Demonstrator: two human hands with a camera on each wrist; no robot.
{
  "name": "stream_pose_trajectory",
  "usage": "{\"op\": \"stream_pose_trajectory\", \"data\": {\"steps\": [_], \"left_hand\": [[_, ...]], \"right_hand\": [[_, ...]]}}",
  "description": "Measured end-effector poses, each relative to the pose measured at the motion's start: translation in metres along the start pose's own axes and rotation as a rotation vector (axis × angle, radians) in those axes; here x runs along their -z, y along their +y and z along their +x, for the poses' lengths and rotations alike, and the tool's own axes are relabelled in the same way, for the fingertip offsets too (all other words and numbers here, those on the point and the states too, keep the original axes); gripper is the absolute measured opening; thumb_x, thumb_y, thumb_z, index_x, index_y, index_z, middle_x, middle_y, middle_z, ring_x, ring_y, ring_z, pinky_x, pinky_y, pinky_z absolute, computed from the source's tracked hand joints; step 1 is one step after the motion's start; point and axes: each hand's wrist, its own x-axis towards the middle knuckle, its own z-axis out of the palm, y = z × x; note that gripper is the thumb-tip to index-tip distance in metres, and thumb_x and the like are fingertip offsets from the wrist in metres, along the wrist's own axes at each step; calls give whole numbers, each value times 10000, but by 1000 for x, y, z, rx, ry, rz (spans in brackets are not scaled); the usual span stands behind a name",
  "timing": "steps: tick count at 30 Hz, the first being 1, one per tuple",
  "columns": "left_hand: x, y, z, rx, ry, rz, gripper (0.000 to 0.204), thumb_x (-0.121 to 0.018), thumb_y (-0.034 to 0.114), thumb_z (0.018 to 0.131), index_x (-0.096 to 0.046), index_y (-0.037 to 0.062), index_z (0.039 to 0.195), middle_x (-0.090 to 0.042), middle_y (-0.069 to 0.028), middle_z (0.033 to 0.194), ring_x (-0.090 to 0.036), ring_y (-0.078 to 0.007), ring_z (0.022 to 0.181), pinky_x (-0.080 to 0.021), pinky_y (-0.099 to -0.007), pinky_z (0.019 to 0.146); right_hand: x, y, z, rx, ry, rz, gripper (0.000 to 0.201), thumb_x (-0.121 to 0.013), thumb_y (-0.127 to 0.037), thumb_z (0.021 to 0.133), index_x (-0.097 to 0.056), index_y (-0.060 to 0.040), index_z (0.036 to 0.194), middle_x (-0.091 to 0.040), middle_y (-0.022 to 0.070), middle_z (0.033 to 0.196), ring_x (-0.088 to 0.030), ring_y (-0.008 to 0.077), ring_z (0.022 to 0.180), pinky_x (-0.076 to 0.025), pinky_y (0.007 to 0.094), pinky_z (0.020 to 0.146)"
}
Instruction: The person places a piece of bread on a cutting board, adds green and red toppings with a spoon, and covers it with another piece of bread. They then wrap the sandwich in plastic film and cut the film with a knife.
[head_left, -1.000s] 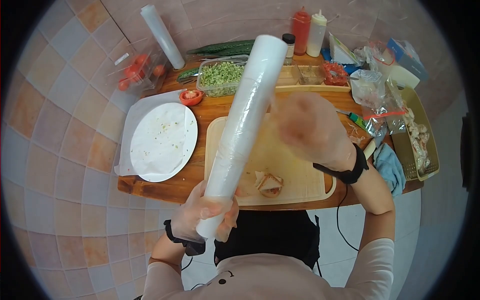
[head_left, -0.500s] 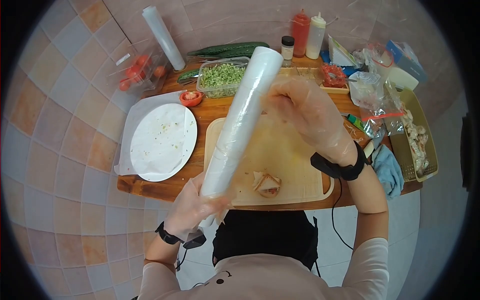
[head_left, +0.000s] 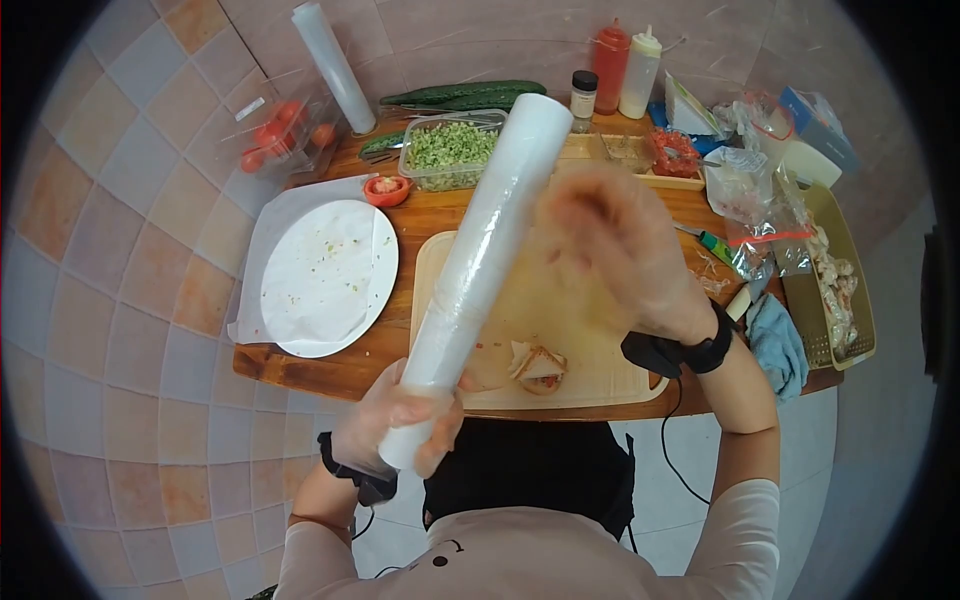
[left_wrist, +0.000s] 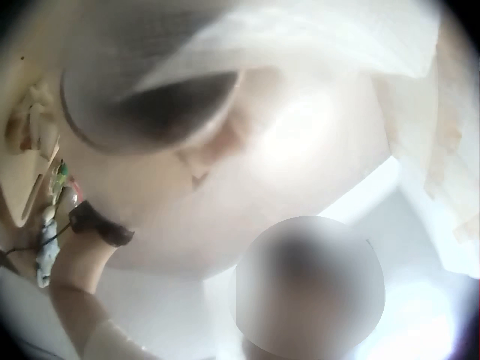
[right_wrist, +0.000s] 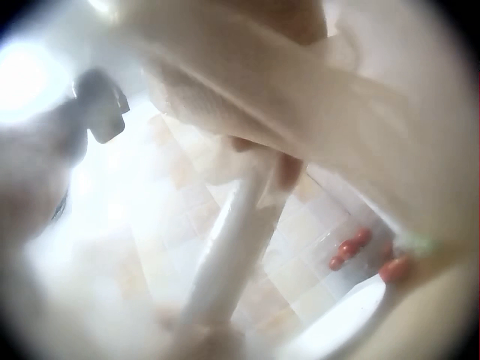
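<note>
My gloved left hand (head_left: pixel 400 420) grips a roll of plastic wrap (head_left: pixel 490 240) near its lower end and holds it at a slant over the cutting board (head_left: pixel 600 370). My right hand (head_left: pixel 625 245), in a clear glove and blurred, is beside the roll's upper half with its fingers bent. In the right wrist view its fingertips (right_wrist: pixel 289 171) overlap the upper part of the roll (right_wrist: pixel 229 255); whether they pinch any film, I cannot tell. A small cut piece of sandwich (head_left: pixel 540 368) lies near the board's front edge.
A white plate (head_left: pixel 330 215) with crumbs on its paper lies left. Behind are a tomato half (head_left: pixel 386 191), a tub of chopped greens (head_left: pixel 450 150), cucumbers (head_left: pixel 470 95) and sauce bottles (head_left: pixel 610 68). At right are a green-handled tool (head_left: pixel 718 250), a blue cloth (head_left: pixel 776 340) and a basket (head_left: pixel 855 330).
My right hand has stayed beside the roll, shifting slightly and blurring with motion. The roll's slant has varied a little, its lower end swinging left, while my left hand keeps its grip.
</note>
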Motion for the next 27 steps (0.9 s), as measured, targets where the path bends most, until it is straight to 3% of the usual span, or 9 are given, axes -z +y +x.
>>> {"op": "stream_pose_trajectory", "data": {"steps": [2, 5, 8, 11, 14, 15, 18, 21, 27], "left_hand": [[5, 0, 0, 27, -51, -80, 589, -723, 340, 849, -565, -87, 1224, -625, -107, 725, -619, -167, 529, -510, -271, 480], [19, -5, 3, 71, -123, -188, 588, -687, 373, 876, -551, -80, 1226, -604, -106, 726, -601, -171, 498, -496, -274, 437], [31, -12, 5, 100, -192, -427, 588, -684, 394, 887, -535, -62, 1226, -582, -103, 708, -577, -172, 478, -490, -282, 425], [35, -15, 7, 71, -213, -546, 585, -687, 404, 892, -521, -47, 1226, -564, -98, 692, -550, -172, 461, -484, -287, 419], [42, -17, 11, 105, -294, -625, 589, -688, 407, 893, -516, -43, 1232, -567, -97, 693, -542, -177, 455, -483, -293, 416], [44, -19, 13, 130, -338, -660, 592, -688, 407, 893, -516, -43, 1235, -571, -98, 696, -542, -179, 455, -483, -295, 416], [32, -15, 11, 164, -212, -714, 593, -680, 411, 899, -522, -56, 1229, -578, -102, 692, -550, -181, 455, -485, -297, 415], [31, -16, 16, 125, -275, -560, 597, -675, 411, 904, -533, -77, 1216, -579, -111, 683, -570, -186, 465, -498, -292, 425], [31, -9, 11, 52, -167, -235, 612, -692, 413, 883, -550, -77, 1221, -614, -126, 716, -599, -177, 496, -518, -285, 446]], "right_hand": [[3, 1, 10, -180, 100, 250, 123, -618, -145, 1027, -607, -48, 1101, -645, 30, 947, -674, 119, 752, -516, 250, 634], [4, 5, 17, -228, 165, 206, 157, -596, -184, 1051, -624, -32, 1025, -647, 45, 893, -617, 82, 658, -499, 226, 573], [6, 8, 15, -374, 134, 197, 362, -566, -352, 1064, -632, 2, 1027, -629, 52, 869, -603, 105, 619, -495, 234, 577], [13, -3, 12, -620, -104, 187, 605, -545, -576, 1016, -654, 17, 1058, -629, 60, 873, -616, 116, 656, -504, 252, 593], [1, -17, 15, -707, -289, 17, 753, -557, -714, 937, -675, 13, 1090, -638, 67, 888, -635, 132, 715, -518, 270, 620], [-1, -17, 14, -678, -291, 71, 757, -572, -719, 925, -677, 11, 1097, -639, 66, 889, -640, 135, 735, -524, 273, 630], [-9, -12, 13, -622, -292, 184, 762, -598, -722, 907, -682, 6, 1114, -646, 65, 901, -656, 146, 777, -539, 277, 654], [-19, -1, 19, -607, -289, 192, 751, -586, -707, 925, -683, 11, 1126, -664, 71, 921, -668, 154, 777, -548, 281, 661], [-14, -1, 15, -655, -252, 276, 710, -590, -663, 948, -687, 26, 1087, -682, 88, 902, -671, 156, 750, -544, 284, 633]]}}
